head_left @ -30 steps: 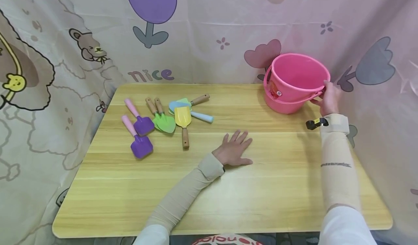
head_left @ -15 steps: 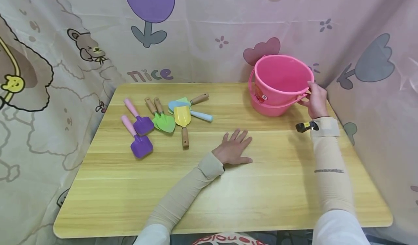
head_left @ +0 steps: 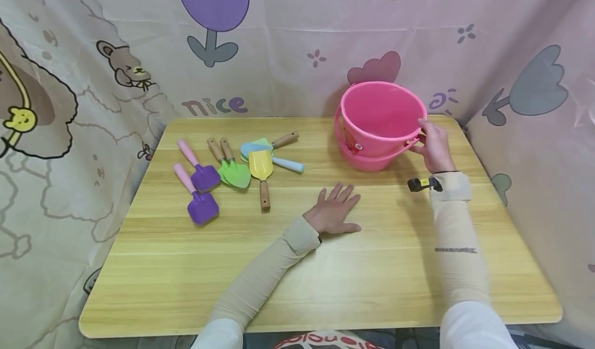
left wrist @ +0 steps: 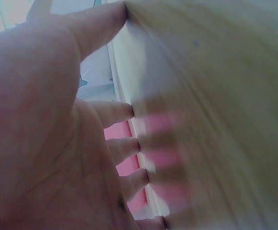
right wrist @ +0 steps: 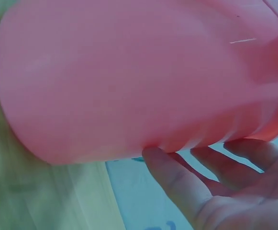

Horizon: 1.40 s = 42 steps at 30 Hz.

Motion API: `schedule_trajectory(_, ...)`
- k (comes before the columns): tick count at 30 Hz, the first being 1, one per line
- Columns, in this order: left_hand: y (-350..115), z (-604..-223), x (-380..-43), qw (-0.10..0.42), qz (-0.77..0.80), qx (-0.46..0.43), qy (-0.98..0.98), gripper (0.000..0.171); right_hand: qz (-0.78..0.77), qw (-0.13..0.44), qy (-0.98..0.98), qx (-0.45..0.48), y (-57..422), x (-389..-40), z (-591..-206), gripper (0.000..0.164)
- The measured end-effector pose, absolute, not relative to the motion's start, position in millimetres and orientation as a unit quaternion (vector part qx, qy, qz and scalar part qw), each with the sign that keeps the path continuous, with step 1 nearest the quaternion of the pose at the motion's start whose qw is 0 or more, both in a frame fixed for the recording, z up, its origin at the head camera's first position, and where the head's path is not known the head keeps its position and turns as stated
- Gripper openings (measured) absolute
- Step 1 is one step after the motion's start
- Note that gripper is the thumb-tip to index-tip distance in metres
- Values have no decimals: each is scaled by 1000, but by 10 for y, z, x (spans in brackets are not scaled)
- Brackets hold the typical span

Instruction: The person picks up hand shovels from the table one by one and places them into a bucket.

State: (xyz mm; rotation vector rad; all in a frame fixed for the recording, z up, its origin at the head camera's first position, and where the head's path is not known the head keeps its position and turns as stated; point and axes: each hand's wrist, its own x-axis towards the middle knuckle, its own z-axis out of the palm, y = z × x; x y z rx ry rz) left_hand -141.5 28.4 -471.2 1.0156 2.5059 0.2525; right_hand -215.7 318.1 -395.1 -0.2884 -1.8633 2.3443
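A pink bucket (head_left: 383, 109) stands upright at the back of the table, right of centre, its handle hanging down around its side. My right hand (head_left: 436, 145) grips the bucket's right edge, at the rim. In the right wrist view, the fingers (right wrist: 177, 179) touch the pink wall (right wrist: 105, 86) from the side. My left hand (head_left: 332, 210) rests on the tabletop with fingers spread, apart from the bucket and the tools. The left wrist view shows its palm (left wrist: 48, 120) close up, fingertips on the wood.
Toy shovels lie on the left: two purple ones (head_left: 203, 208), two green trowels (head_left: 235, 175) and a yellow shovel (head_left: 261, 165) overlapping a blue one (head_left: 290, 164) and another wooden-handled tool (head_left: 285, 140). Printed curtains (head_left: 288, 44) stand behind the table (head_left: 372, 287).
The bucket has moved left along the back of the table, with my right hand holding its edge. My left hand and the shovels have stayed where they were.
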Motion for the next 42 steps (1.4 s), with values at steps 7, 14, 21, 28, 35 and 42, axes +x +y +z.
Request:
schedule_trajectory(7, 279, -4704, -1414, 207, 85, 368, 902, 87, 780, 48, -620, -76, 3051, -2128, -3950, 39)
schedule_trajectory(14, 277, -4707, -1417, 202, 76, 369, 904, 88, 756, 39, -651, -62, 2940, -2109, -3974, 61)
schedule_trajectory(21, 279, -4708, -1422, 202, 74, 368, 904, 88, 774, 31, -631, -46, 2889, -2088, -3977, 62)
schedule_trajectory(28, 286, -4725, -1426, 203, 77, 368, 904, 88, 796, 24, -604, -40, 2900, -2074, -3985, 50)
schedule_trajectory(35, 282, -4727, -1424, 201, 69, 367, 906, 88, 803, 26, -594, -39, 2898, -2067, -3999, 47)
schedule_trajectory(42, 273, -4718, -1422, 207, 68, 366, 905, 88, 790, 20, -612, -40, 2918, -2041, -4013, 57)
